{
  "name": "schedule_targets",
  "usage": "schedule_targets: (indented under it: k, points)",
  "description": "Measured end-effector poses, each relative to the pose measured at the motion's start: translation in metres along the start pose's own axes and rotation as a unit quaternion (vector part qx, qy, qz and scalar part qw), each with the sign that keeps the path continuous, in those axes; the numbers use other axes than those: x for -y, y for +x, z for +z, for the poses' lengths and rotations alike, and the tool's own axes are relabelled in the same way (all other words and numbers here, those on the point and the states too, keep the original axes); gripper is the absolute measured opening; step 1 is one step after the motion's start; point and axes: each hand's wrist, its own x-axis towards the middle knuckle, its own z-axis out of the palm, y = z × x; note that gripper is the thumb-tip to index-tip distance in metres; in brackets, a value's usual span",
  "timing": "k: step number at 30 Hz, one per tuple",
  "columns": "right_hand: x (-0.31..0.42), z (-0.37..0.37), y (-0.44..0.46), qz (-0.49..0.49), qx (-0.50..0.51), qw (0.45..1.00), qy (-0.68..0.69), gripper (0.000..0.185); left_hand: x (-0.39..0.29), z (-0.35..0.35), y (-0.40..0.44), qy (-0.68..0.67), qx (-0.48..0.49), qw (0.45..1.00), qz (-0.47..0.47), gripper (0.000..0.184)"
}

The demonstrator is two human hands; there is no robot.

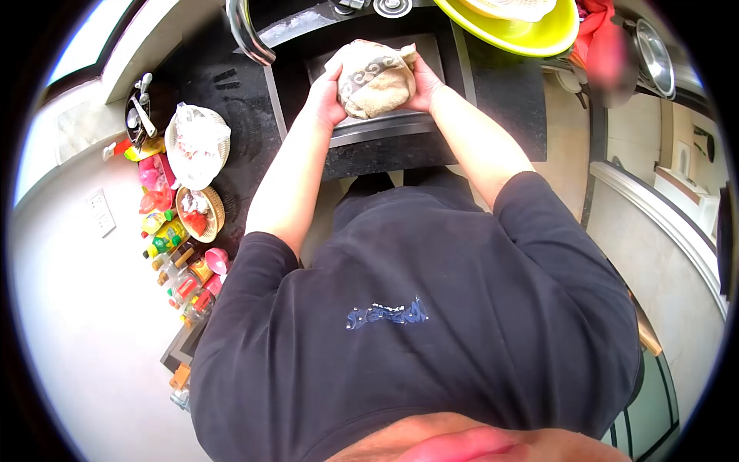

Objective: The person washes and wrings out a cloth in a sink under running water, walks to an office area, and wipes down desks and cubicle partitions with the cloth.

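Between my two hands is a bunched beige cloth with a grey patterned band, held above the dark sink. My left hand presses on the cloth's left side, its fingers partly hidden behind it. On the right side my right hand grips the cloth near its upper edge. The curved metal faucet stands to the left of the cloth, apart from it.
A yellow-green basin sits at the upper right. On the left are a white basket with a plastic bag, a smaller wicker basket, several bottles and a dark utensil holder.
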Motion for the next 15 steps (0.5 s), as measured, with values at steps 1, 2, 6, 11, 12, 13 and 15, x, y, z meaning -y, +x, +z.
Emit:
schedule_targets:
  k: [1,2,6,11,12,13,15]
  points:
    - [0.000,0.003,-0.002,0.022,0.043,0.998,0.038,0.100,0.000,0.000,0.006,0.002,-0.005,1.000,0.001,0.043]
    - [0.000,0.006,-0.009,0.043,0.079,0.996,0.026,0.097,0.001,-0.001,0.012,0.042,-0.031,0.998,0.043,0.040]
    - [0.000,0.007,-0.005,0.084,0.030,0.988,-0.124,0.079,0.004,0.007,0.012,0.167,-0.090,0.973,0.134,0.032]
    - [-0.013,0.039,0.004,0.055,-0.047,0.881,-0.468,0.082,0.016,-0.003,0.040,0.061,-0.034,0.996,0.058,0.046]
    - [-0.014,0.040,0.004,0.042,-0.055,0.865,-0.496,0.083,0.023,-0.008,0.042,0.057,0.016,0.997,0.042,0.058]
    - [-0.015,0.040,0.006,0.031,-0.063,0.849,-0.524,0.084,0.021,0.006,0.023,0.035,0.042,0.998,0.026,0.062]
    - [-0.010,0.045,0.006,0.037,-0.075,0.820,-0.567,0.079,0.021,0.004,0.012,0.022,0.084,0.996,0.017,0.063]
